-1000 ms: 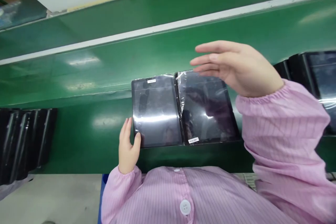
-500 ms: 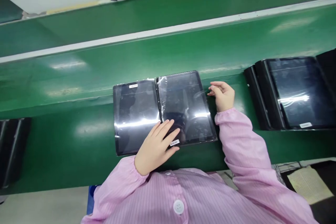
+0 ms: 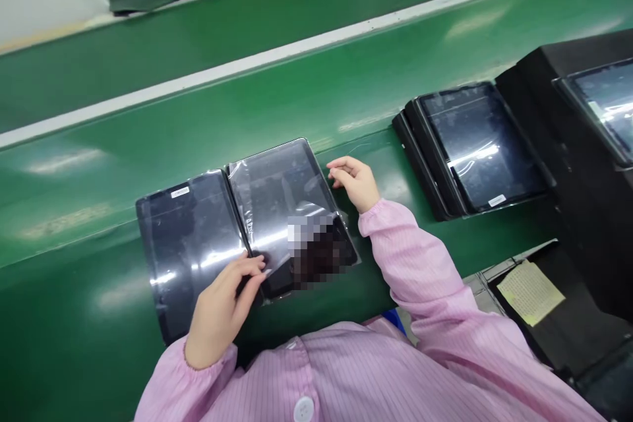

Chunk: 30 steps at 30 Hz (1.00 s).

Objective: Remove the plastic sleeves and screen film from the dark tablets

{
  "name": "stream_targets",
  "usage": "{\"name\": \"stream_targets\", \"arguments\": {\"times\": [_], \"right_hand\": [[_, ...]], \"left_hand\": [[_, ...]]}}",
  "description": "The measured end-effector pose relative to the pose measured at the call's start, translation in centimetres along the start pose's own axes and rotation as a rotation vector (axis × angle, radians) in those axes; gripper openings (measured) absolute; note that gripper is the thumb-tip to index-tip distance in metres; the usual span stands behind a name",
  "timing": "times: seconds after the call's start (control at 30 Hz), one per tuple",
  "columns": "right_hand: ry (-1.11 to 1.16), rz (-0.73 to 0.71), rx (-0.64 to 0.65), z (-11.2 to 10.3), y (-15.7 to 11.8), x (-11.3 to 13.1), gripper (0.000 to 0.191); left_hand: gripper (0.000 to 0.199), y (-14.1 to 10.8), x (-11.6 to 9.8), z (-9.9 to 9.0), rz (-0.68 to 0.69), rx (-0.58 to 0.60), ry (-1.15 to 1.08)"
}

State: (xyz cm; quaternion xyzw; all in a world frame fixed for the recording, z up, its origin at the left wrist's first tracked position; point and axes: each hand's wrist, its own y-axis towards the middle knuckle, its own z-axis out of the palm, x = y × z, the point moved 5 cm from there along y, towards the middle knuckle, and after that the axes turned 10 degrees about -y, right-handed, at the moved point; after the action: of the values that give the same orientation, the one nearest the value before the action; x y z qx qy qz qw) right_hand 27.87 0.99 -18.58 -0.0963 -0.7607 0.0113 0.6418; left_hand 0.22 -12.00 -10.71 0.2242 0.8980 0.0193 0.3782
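Two dark tablet screens lie side by side on the green bench in front of me. My left hand (image 3: 227, 306) reaches over the lower part of the left tablet (image 3: 192, 237). Its thumb and forefinger pinch the clear film (image 3: 279, 257) at the lower left corner of the right tablet (image 3: 277, 178); that corner of film is lifted, with a diagonal fold across the glass. Just off the right tablet's right edge is my right hand (image 3: 355, 181), fingers curled and thumb against them. Whether anything is between those fingertips is hidden.
To the right, a screen (image 3: 482, 145) with a white label rests on black slabs. Beyond it, another screen (image 3: 608, 105) lies on a large black block (image 3: 554, 92). A pale ledge (image 3: 297, 49) crosses the bench (image 3: 123, 303). A yellow paper (image 3: 530, 291) lies low at right.
My left hand has gone from lying spread over the label corner to pinching and lifting the film there. My right hand stays curled by the tablet's edge. The view has swung right.
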Motion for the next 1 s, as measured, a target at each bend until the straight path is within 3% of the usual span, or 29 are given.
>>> {"name": "stream_targets", "arguments": {"times": [0.13,0.3,0.37,0.53,0.6,0.7,0.87,1.0], "right_hand": [[0.009,0.009,0.107,0.0,-1.4,0.4,0.019],[-0.038,0.017,0.256,-1.1,-2.5,1.1,0.019],[-0.084,0.017,0.382,-1.5,-3.2,1.3,0.018],[-0.228,0.051,0.859,-1.8,-6.2,0.8,0.034],[-0.292,0.056,0.957,-1.8,-7.0,0.5,0.041],[-0.383,0.021,1.011,-1.7,-7.4,0.2,0.048],[-0.329,-0.011,1.04,-1.3,-7.2,0.2,0.029],[-0.311,-0.029,0.966,-0.8,-6.6,0.3,0.042]], "left_hand": [[0.013,-0.9,1.2,-0.8,-0.113,0.01,-0.092],[0.014,-1.4,1.1,-0.7,-0.046,0.058,-0.161],[0.014,-1.2,0.8,-0.6,-0.011,0.074,-0.114],[0.013,-1.0,0.3,0.0,0.068,0.095,-0.023],[0.012,-1.0,0.1,0.2,0.095,0.115,0.01],[0.012,-1.1,0.0,0.4,0.104,0.145,0.054],[0.013,-1.0,0.0,0.2,0.098,0.177,0.044],[0.014,-1.0,0.2,0.1,0.08,0.199,0.022]]}}
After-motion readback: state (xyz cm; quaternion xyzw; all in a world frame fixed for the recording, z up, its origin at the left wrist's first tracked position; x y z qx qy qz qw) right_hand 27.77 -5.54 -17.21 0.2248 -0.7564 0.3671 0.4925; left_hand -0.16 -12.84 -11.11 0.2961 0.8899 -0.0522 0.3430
